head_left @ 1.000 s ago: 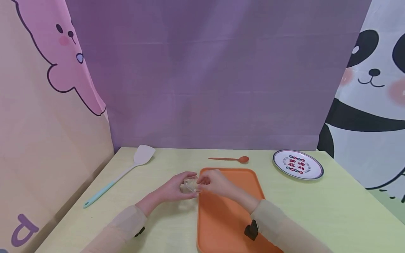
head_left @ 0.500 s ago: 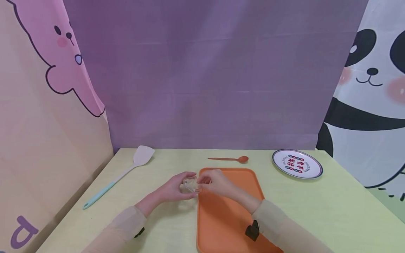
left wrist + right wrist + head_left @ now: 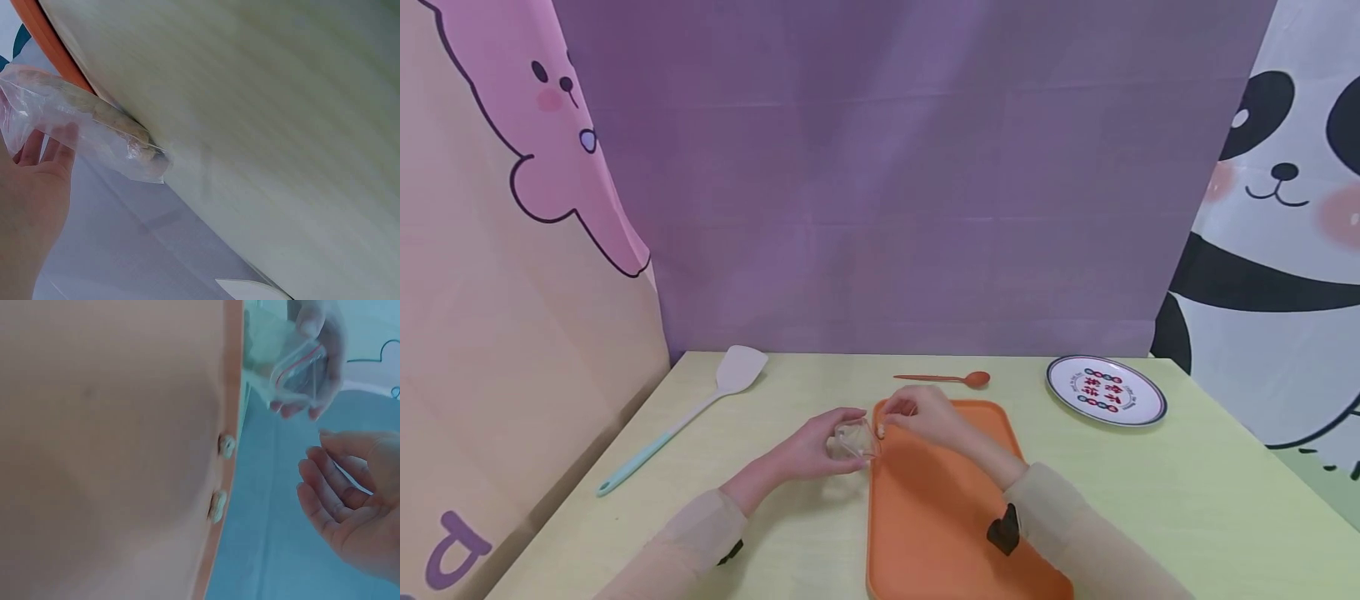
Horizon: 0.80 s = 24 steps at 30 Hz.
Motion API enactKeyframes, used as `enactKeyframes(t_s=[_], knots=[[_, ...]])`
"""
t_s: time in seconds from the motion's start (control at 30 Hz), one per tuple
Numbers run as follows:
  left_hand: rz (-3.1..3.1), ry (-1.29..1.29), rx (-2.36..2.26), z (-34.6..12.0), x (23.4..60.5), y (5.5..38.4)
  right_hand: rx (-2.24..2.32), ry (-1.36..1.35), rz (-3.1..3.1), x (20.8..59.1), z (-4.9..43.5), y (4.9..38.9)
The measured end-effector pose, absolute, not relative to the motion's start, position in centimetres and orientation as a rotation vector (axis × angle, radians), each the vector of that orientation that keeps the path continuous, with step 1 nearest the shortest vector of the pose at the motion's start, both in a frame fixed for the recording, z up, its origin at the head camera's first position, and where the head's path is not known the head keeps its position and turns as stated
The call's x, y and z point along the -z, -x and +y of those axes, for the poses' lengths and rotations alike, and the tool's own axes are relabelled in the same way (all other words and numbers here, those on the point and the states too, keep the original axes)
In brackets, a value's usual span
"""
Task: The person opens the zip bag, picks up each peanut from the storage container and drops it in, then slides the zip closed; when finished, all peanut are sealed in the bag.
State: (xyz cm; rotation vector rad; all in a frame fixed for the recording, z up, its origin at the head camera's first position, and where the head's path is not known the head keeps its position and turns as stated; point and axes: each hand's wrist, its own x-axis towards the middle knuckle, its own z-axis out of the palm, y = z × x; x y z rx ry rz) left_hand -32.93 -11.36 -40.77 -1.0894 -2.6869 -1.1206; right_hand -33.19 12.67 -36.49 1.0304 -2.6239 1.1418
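My left hand [image 3: 822, 446] holds a clear zip bag [image 3: 852, 439] at the left edge of the orange tray [image 3: 955, 533]. Tan, lumpy contents show through the bag's plastic [image 3: 119, 122] in the left wrist view, and its mouth, with a red line, is open in the right wrist view. Two small pale pieces, which look like unshelled peanuts [image 3: 217, 506], lie by the tray's rim in that view. Just right of the bag, above the tray, is my right hand [image 3: 925, 414]. Its fingers [image 3: 322, 487] are loosely bent, with nothing seen between them.
A white spatula with a mint handle [image 3: 677, 425] lies at the left of the table. Behind the tray is an orange-red spoon [image 3: 976, 380]. A white plate with red print [image 3: 1107, 390] sits at the back right. A purple cloth [image 3: 910, 183] hangs behind the table.
My right hand has drawn away from the bag's mouth, slightly up and to the right. A small pale piece now shows below its fingertips. The left hand and bag have hardly moved.
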Motion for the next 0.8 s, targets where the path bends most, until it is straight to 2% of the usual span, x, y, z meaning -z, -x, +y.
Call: enactKeyframes(t_s=[0.8], knots=[[-2.703, 1.080, 1.114, -11.4, 40.6, 32.9, -0.824, -0.950, -2.776, 39.0, 13.7, 39.0]])
